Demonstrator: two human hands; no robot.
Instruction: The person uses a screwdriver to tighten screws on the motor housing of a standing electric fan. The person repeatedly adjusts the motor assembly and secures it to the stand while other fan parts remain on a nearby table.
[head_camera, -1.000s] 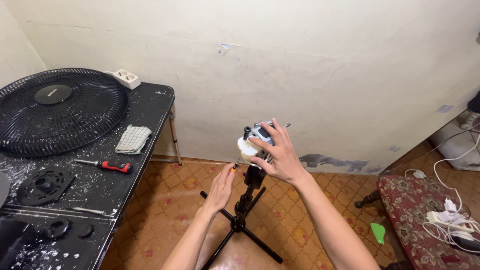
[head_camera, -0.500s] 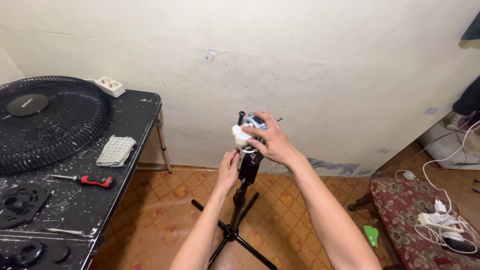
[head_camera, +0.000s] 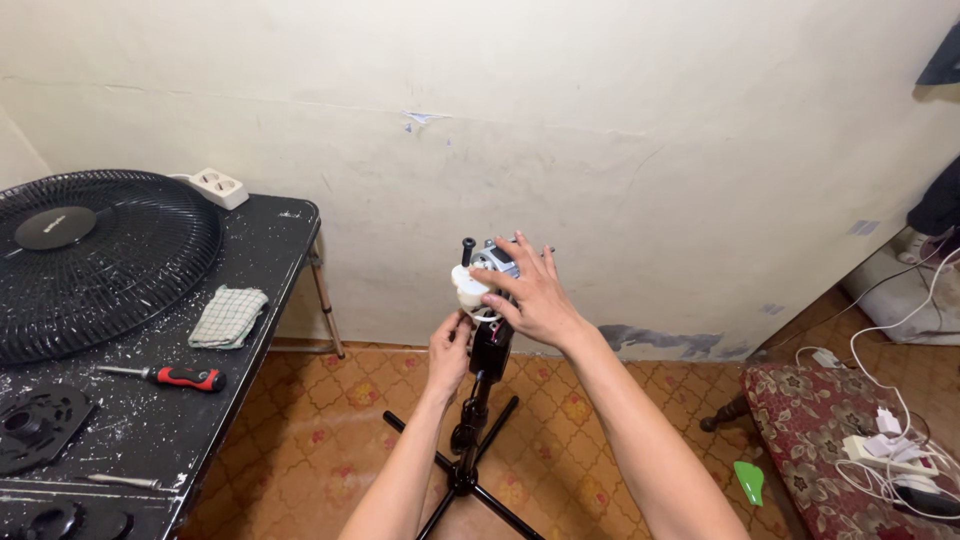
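— Head view, item one?

— Fan motor (head_camera: 487, 268), bare, white and grey, seated atop a black stand (head_camera: 472, 420) at the centre of the frame. Stand's legs splay on the patterned tile floor (head_camera: 340, 420), before the wall.

— Hands?

— Right hand (head_camera: 535, 300): laid over the motor from two o'clock, fingers spread and curled about its housing, gripping it; I judge that this steadies the head. Left hand (head_camera: 450, 350): at seven o'clock of the motor, just beneath it, fingertips pinched at the neck where motor meets stand. Whether they hold a screw or a knob, I cannot tell.

— Item two?

— Black table (head_camera: 250, 250), at nine o'clock, paint-flecked. On it: round black fan grille (head_camera: 100, 260), lying flat; white power strip (head_camera: 212, 187) at the far edge near the wall; checked cloth (head_camera: 228, 316); red-handled screwdriver (head_camera: 170, 376), lying well apart from both hands; a black round part (head_camera: 35, 425) at the near edge.

— Right side?

— At four o'clock, a red patterned cushion (head_camera: 830, 440) bearing white chargers and cables (head_camera: 890, 455); a small green piece (head_camera: 748, 482) just beside it, on the floor.
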